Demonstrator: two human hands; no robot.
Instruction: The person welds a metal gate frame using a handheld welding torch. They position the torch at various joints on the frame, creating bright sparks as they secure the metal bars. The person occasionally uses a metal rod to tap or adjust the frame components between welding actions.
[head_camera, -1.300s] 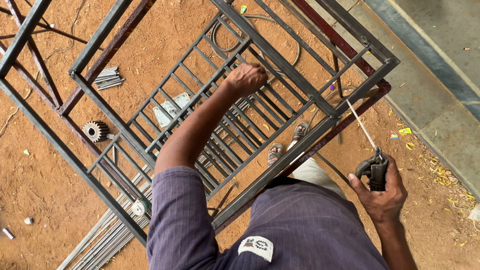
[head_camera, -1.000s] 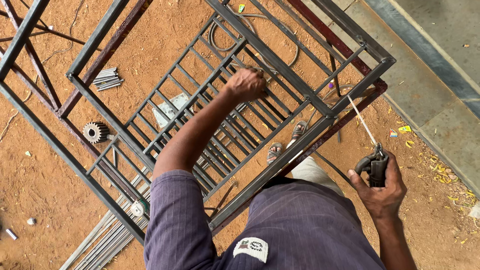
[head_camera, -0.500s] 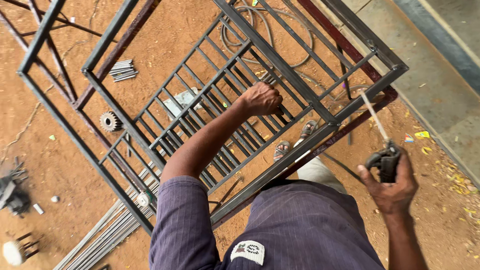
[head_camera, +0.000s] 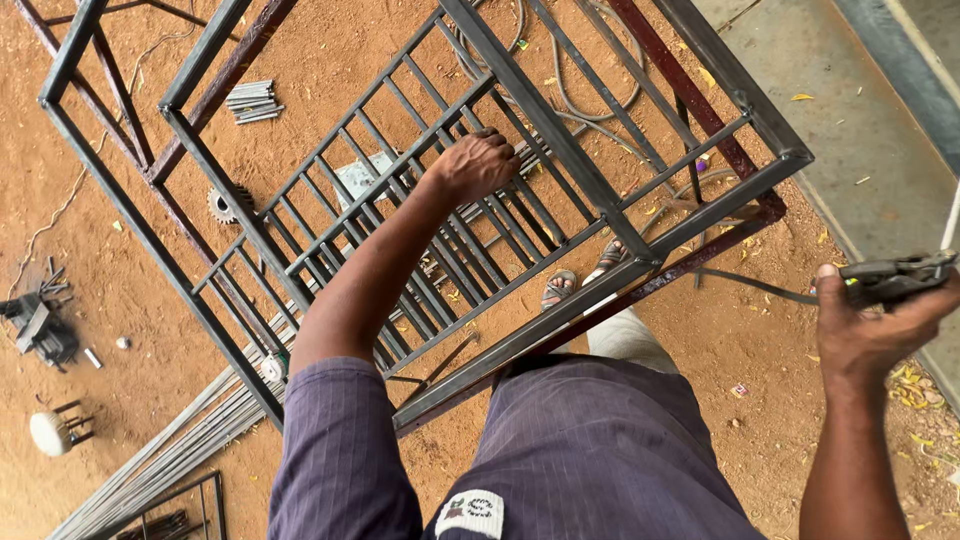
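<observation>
A dark steel grille frame (head_camera: 560, 130) with many thin bars stands over red dirt in front of me. My left hand (head_camera: 476, 163) is closed around one of its inner bars near the middle of the grille. Out to the right, clear of the frame, my right hand (head_camera: 872, 325) grips a black welding electrode holder (head_camera: 900, 275); a thin rod rises from it at the frame's right edge, and its cable (head_camera: 755, 285) trails left toward the frame's corner. My sandalled feet (head_camera: 585, 280) show through the bars.
On the dirt lie a toothed gear (head_camera: 222, 205), a bundle of short rods (head_camera: 252, 100), long steel bars (head_camera: 170, 450), a dark tool (head_camera: 40, 325) and a round white object (head_camera: 50, 432). Hoses (head_camera: 570, 80) coil under the frame. A concrete strip (head_camera: 830, 110) runs along the right.
My view has shifted, so the frame now sits higher and further right. My right hand with the holder has moved out to the right, away from the frame. My left hand stays on the bar.
</observation>
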